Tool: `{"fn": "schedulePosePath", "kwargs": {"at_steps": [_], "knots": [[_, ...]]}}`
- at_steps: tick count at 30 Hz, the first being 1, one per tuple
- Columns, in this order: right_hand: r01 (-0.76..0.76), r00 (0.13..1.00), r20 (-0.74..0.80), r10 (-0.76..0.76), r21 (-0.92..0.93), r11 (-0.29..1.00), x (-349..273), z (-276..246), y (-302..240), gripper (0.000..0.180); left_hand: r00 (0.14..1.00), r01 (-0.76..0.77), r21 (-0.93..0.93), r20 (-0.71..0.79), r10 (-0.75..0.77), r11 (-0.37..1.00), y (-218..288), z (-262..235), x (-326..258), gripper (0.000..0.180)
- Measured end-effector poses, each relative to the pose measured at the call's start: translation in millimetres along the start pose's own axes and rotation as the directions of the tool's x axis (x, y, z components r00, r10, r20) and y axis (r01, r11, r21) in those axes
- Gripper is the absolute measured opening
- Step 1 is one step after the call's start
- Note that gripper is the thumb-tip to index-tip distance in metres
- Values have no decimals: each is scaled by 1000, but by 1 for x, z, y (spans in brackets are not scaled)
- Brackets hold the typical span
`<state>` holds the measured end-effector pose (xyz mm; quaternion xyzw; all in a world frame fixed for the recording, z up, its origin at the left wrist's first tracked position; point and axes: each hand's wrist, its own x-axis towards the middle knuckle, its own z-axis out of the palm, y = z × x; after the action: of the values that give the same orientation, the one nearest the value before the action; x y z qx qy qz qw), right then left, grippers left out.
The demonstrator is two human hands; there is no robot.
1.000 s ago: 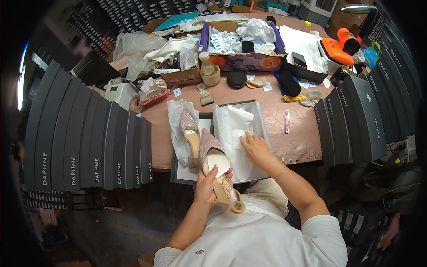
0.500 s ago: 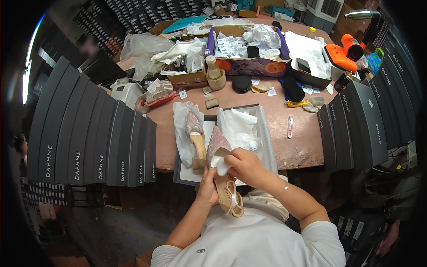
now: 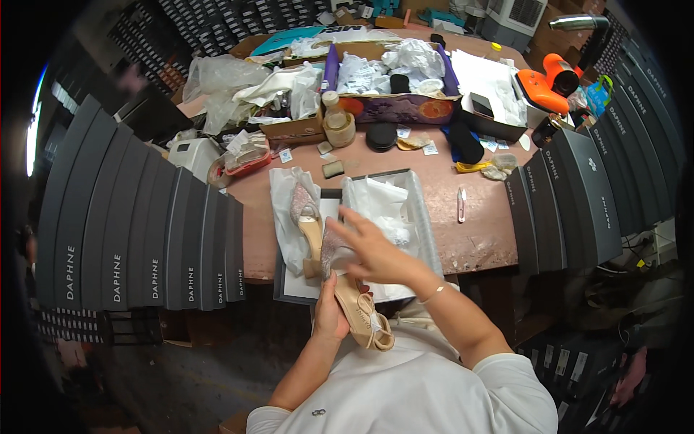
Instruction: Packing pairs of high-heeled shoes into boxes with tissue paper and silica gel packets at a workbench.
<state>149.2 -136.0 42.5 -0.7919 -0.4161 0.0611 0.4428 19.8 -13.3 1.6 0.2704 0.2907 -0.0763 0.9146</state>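
Observation:
My left hand (image 3: 330,318) grips a slingback shoe (image 3: 354,307) with a beige insole, a glittery pink pointed toe and a bow-like strap at the heel. The shoe is held above the near edge of the table, toe pointing away from me. Over its toe hovers my right hand (image 3: 379,251), fingers spread and holding nothing visible; it hides part of the toe opening. The matching shoe (image 3: 309,230) lies to the left on white tissue paper (image 3: 285,210), in an open dark grey shoe box (image 3: 289,296). More white paper (image 3: 383,194) fills the box's right part.
Stacks of grey shoe boxes stand left (image 3: 134,224) and right (image 3: 571,195). Small thread snips (image 3: 461,206) lie right of the open box. Behind are a bottle (image 3: 334,116), a round black tin (image 3: 381,137), a purple carton (image 3: 405,106) of paper and an orange tool (image 3: 542,90).
My right hand has let go of the white wad it held at the shoe's toe and spread its fingers. My left hand keeps hold of the shoe. The whole view has shifted slightly.

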Motion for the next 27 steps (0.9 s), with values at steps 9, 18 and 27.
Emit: {"fn": "schedulePosePath", "kwargs": {"at_steps": [9, 18, 27], "knots": [[-221, 968, 18, 249, -401, 889, -33, -17, 57, 29, 997, -82, -9, -6, 82, 997, 14, -7, 18, 44], [230, 959, -78, -272, -343, 911, -18, 22, -3, 28, 969, -248, 55, 11, 248, 967, -3, 16, 11, 41], [-77, 951, -281, 130, 193, 978, -13, 10, 3, 71, 981, -117, 162, 170, 90, 980, -16, 21, 5, 48]]}}
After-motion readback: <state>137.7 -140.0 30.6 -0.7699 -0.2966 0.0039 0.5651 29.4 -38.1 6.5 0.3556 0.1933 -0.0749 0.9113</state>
